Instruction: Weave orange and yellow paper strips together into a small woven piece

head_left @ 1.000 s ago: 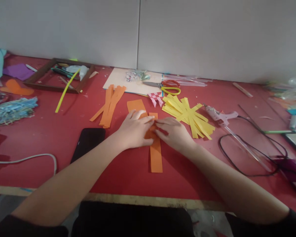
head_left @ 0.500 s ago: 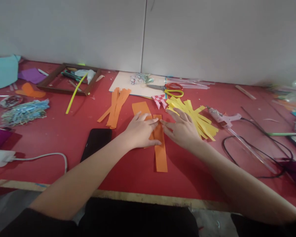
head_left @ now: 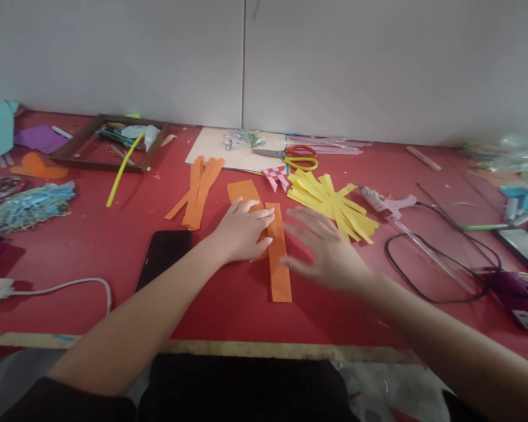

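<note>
Taking the orange strip (head_left: 281,275) as the clock's centre: lying lengthwise from 12 to 6 on the red bench (head_left: 229,316), with the wider orange sheet (head_left: 244,190) just beside at 11, partly under the left hand (head_left: 249,228).

With the left hand, pressing down flat, fingers spread, tips reaching the strip's near-left side, gripping nothing visible. With the right hand (head_left: 323,252), blurred, fingers wide and apparently without a hold, thumb over or beside the strip; impossible to tell whether touching.

Possible slip, by judgement: skewing the strip through uneven pressure from the left fingertips, or dragging it sideways with a brush of the right thumb. Also possible: creasing the sheet by leaning too hard, or scattering the loose yellow strips (head_left: 334,202) at 1 to 2 with too broad a sweep.

Toward 6, room along the strip up to the pale bench edge (head_left: 255,349); toward 4 and 5, more red surface showing beneath the right forearm. Tighter toward 9, because of the phone (head_left: 165,252) beside the left forearm; crowded at 12 by scissors (head_left: 290,157), and toward 3 by the glue gun's looped cord (head_left: 391,258).
</note>
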A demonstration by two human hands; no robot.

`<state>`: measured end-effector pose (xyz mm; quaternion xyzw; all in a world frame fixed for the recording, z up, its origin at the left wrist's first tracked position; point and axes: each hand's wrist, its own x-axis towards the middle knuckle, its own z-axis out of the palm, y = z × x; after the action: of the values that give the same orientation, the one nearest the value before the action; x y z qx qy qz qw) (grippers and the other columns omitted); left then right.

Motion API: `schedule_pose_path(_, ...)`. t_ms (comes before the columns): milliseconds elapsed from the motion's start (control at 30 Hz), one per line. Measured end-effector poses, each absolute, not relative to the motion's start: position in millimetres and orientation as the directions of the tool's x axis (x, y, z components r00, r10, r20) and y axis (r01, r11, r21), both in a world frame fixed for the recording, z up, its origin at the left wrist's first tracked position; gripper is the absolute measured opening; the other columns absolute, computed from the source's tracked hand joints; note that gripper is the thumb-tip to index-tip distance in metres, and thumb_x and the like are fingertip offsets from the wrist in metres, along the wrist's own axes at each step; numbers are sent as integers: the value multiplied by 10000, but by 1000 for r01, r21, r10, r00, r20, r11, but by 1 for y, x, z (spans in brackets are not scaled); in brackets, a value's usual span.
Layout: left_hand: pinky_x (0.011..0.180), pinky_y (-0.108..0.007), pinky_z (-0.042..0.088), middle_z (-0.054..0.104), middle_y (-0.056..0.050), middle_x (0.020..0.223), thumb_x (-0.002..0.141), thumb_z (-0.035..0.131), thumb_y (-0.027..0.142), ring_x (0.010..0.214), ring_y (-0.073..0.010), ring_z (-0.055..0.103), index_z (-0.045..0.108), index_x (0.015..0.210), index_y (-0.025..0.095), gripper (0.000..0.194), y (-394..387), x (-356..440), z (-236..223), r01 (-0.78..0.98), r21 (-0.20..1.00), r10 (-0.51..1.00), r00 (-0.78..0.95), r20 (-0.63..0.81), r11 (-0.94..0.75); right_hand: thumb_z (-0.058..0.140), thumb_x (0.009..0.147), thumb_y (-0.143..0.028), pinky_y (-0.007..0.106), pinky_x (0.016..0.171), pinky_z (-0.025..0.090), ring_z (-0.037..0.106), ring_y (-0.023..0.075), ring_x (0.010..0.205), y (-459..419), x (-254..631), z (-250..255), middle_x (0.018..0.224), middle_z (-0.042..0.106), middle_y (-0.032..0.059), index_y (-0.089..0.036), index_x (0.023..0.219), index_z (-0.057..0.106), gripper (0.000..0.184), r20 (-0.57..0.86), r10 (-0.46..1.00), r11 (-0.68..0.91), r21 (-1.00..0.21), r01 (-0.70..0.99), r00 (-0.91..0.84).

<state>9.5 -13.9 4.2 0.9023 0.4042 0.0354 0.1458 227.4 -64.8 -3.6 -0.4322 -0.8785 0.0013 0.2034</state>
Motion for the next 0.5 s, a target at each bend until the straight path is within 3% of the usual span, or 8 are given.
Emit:
schedule_pose_path(100,1181,-583,176,483,-4,1502,917,458,317,1394,-347,319,552,1383,179,495,-13,10,1,720,289,747,664,-23,-631,662,761,-662,567,1096,440,376,379,1418,-105,229,-4,1480,474,216,-91,1406,488,878,253,710,704,-211,679,-657)
schedule_pose_path(133,1176,-584,188,494,4,1494,923,444,305,1379,-346,335,562,1374,183,482,-13,10,0,719,289,750,661,-5,-632,670,762,-646,565,1095,445,365,378,1427,-113,229,-7,1489,462,219,-86,1435,448,903,243,706,708,-220,671,-665)
schedule_pose_path(333,1154,-572,223,569,-16,1426,954,375,242,1288,-327,413,601,1334,172,447,-16,12,-10,740,249,779,616,121,-624,591,873,-238,517,1073,498,453,322,1385,-122,224,-21,1417,549,206,-80,1447,413,621,327,691,722,-260,642,-644)
schedule_pose_path(500,1131,-550,263,588,-66,1396,978,375,293,1291,-325,437,618,1289,139,424,-17,12,-9,768,213,797,588,138,-603,509,815,-94,506,1078,497,441,320,1394,-117,226,-26,1415,542,234,-19,1413,443,607,355,678,732,-250,634,-643)
